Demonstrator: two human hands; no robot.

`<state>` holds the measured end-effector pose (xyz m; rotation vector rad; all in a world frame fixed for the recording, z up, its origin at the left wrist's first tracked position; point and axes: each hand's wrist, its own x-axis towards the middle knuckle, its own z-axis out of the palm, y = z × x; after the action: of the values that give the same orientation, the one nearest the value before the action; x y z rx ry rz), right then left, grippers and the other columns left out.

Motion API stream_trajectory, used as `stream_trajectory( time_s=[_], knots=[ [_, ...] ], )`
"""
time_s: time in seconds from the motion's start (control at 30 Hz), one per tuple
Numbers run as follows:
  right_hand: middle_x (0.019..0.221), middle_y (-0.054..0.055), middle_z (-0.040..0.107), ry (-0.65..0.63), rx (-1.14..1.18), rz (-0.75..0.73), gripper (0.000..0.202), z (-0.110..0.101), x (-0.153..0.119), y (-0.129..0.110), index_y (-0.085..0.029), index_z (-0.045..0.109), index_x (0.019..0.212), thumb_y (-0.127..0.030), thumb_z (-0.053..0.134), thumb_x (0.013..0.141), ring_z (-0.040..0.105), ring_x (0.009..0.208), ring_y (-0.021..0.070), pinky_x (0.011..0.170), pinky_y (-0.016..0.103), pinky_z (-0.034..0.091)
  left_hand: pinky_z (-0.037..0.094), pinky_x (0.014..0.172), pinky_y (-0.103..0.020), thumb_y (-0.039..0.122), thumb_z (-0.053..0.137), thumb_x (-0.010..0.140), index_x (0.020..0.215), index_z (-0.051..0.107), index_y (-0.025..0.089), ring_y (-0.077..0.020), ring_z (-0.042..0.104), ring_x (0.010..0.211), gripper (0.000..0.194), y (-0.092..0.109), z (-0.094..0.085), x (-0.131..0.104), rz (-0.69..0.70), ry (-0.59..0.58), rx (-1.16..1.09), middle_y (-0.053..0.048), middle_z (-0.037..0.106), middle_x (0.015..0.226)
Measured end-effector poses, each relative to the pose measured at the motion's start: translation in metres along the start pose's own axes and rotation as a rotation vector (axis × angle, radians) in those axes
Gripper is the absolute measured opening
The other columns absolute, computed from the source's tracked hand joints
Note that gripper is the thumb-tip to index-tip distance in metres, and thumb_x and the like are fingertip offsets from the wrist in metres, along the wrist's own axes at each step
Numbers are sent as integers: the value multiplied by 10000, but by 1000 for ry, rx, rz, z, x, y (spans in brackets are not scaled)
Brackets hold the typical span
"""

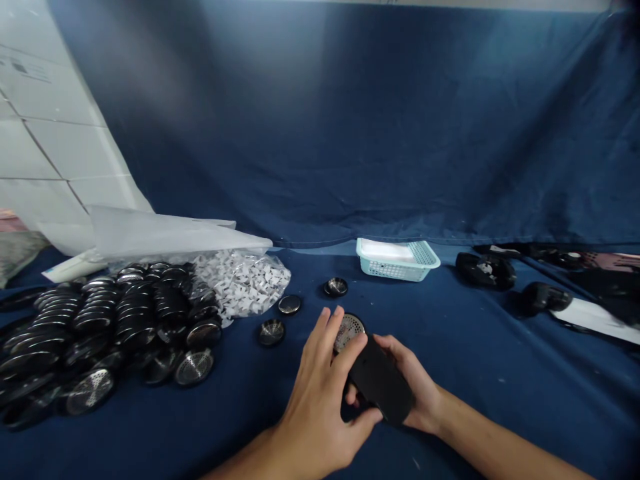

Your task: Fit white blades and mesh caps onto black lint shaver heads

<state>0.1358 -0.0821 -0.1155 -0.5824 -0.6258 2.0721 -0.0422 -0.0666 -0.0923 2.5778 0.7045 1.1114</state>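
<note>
My right hand (420, 387) is closed around a smooth black oblong piece (381, 380), thumb along its upper edge and fingertips showing beneath it. My left hand (323, 393) spans the piece from the left, with thumb and index finger against it and the other fingers stretched out. By those fingers is a round perforated metal disc (350, 330) with a black rim, partly covered; whether it is joined to the black piece I cannot tell. Just left of my hands lie loose round black-rimmed discs, one perforated disc (271, 332) and one smoother disc (289, 305).
Many stacked black-rimmed discs (100, 313) fill the left side, beside a clear bag of small grey-white pieces (255, 283). A light-blue basket (425, 267) stands at the back. Black parts (485, 270) lie at right on the blue cloth. A blue curtain (350, 120) hangs behind.
</note>
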Motion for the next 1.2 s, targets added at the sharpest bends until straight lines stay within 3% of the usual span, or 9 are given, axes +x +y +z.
stream_trajectory(
  time_s=[0.13, 0.37, 0.6, 0.77, 0.9, 1.07, 1.2],
  knots=[
    [790, 190, 739, 0, -6, -4, 634, -1, 0, 1, -25, 673, 1013, -528, 301, 911, 698, 697, 230, 708, 317, 482, 234, 1113, -636, 183, 730, 728, 1442, 205, 284, -382, 82, 1430, 892, -1, 1, -1, -24, 1, -9, -91, 25, 1576],
    [714, 139, 737, 55, 28, -24, 569, 0, 0, -2, -29, 654, 1104, -465, 340, 918, 702, 666, 228, 712, 303, 490, 265, 1112, -610, 136, 730, 724, 1429, 241, 275, -352, 137, 1425, 869, -4, -1, 2, -103, 59, -43, -99, 81, 1569],
    [982, 129, 739, 100, 111, -93, 447, -1, 1, 0, -94, 643, 1146, -394, 387, 935, 693, 682, 190, 713, 317, 507, 295, 1108, -571, 182, 640, 811, 1421, 277, 254, -320, 210, 1406, 713, -6, -3, 3, -101, 155, -47, -103, 164, 1551],
    [872, 199, 737, -36, 41, -61, 627, -5, 3, 2, -9, 636, 1126, -495, 288, 936, 708, 749, 255, 786, 381, 494, 262, 1137, -533, 184, 547, 875, 1385, 343, 242, -280, 255, 1394, 552, -11, -5, 4, -184, 256, -81, -91, 252, 1520],
    [887, 231, 732, -69, -1, -55, 688, -5, 3, 1, 20, 613, 1156, -523, 254, 934, 708, 811, 274, 830, 374, 468, 330, 1101, -521, 187, 496, 906, 1351, 387, 264, -269, 291, 1377, 465, -16, -3, 6, -269, 310, -167, -71, 293, 1501],
    [864, 213, 733, -54, 1, -57, 672, -4, 3, 1, 6, 635, 1118, -523, 267, 929, 704, 800, 273, 826, 384, 469, 445, 1015, -487, 201, 517, 886, 1361, 365, 266, -290, 308, 1365, 503, -19, 0, 7, -302, 287, -241, -79, 272, 1507],
    [900, 157, 743, 65, 57, -69, 516, -3, 2, 1, -58, 655, 1091, -452, 369, 922, 695, 715, 216, 731, 332, 494, 390, 1066, -531, 215, 591, 828, 1435, 224, 281, -317, 221, 1406, 712, -14, 0, 3, -273, 127, -257, -82, 118, 1561]
  ],
)
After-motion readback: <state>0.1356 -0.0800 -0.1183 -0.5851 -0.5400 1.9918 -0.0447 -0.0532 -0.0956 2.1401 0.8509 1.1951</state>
